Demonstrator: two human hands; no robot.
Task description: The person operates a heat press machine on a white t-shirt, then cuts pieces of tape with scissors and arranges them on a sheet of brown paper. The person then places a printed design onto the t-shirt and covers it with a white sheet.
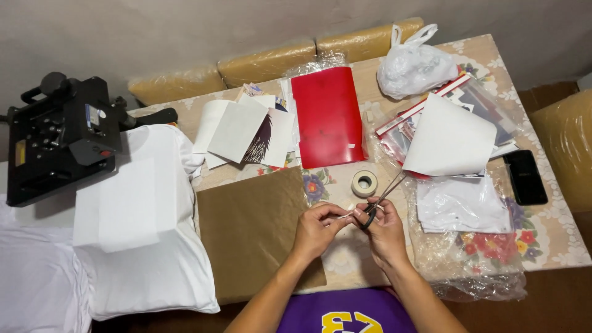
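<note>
Both hands are meeting near the front edge of the table (431,61). The right hand (385,231) is gripping scissors (381,198), its fingers curled through the dark handles while the blades are pointing up and away, slightly parted, toward the white sheet (450,142). The left hand (316,229) is pinching a small pale strip (346,214) between thumb and fingertips, holding it right at the scissor handles; what the strip is made of is too small to tell. The remaining fingers of that hand are bending loosely inward.

Just beyond the hands, a tape roll (364,183) is lying flat on the table. A brown sheet (250,228) is lying to the left of the hands, reaching to the front edge. A red folder (328,116) is sitting toward the back edge, with white papers (237,129) fanned beside it on its left. A knotted white bag (414,65) is resting near the back right corner. Clear sleeves (487,105) with red strips are lying under the white sheet on the right side, and folded white cloth (462,206) is sitting below them on crinkled clear plastic. A black phone (525,177) is lying near the right edge. A black press (58,135) is standing off the left end, with a white pillow (148,240) beside it.
</note>
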